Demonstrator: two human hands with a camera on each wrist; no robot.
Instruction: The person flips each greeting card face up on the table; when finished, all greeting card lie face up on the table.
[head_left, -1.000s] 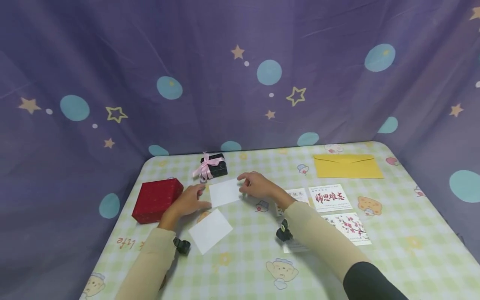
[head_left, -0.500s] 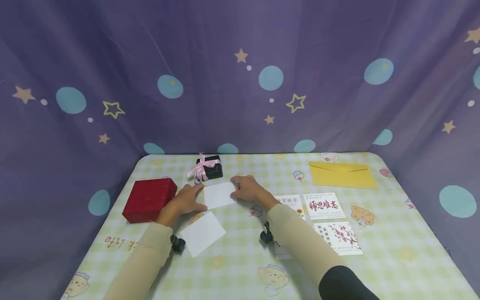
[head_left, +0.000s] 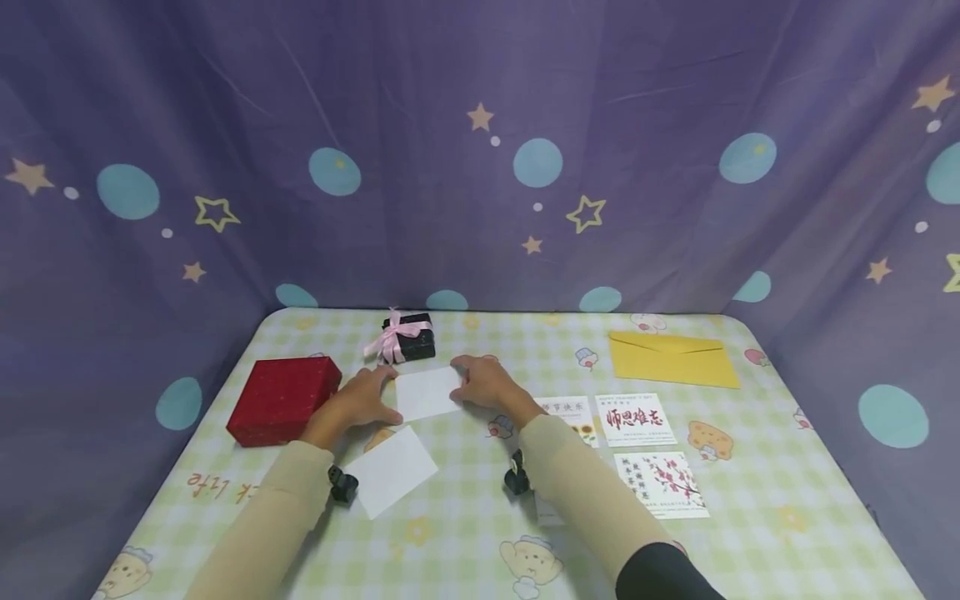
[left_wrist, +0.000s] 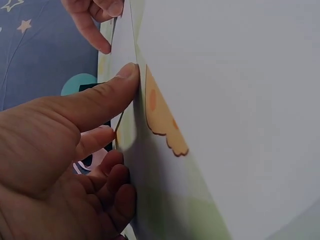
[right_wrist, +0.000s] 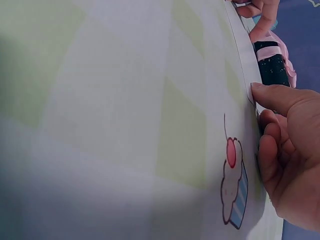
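A blank white card lies on the table between both hands. At its left end, the thumb and index finger of my left hand pinch the edge; the left wrist view shows the thumb on the card's rim and the other fingers curled. The right hand holds the opposite end, its thumb against the near edge in the right wrist view. Nearer the body, a second blank white card lies at a slant. It fills much of the left wrist view.
A red box stands left of the left hand. Behind the card sits a small black box with a pink ribbon bow. To the right lie several printed cards, one partly under the right forearm, and a yellow envelope.
The head view has shifted a little. My right forearm has moved left, uncovering more of the printed cards. Both hands stay at the white card's ends, and the card keeps its place.
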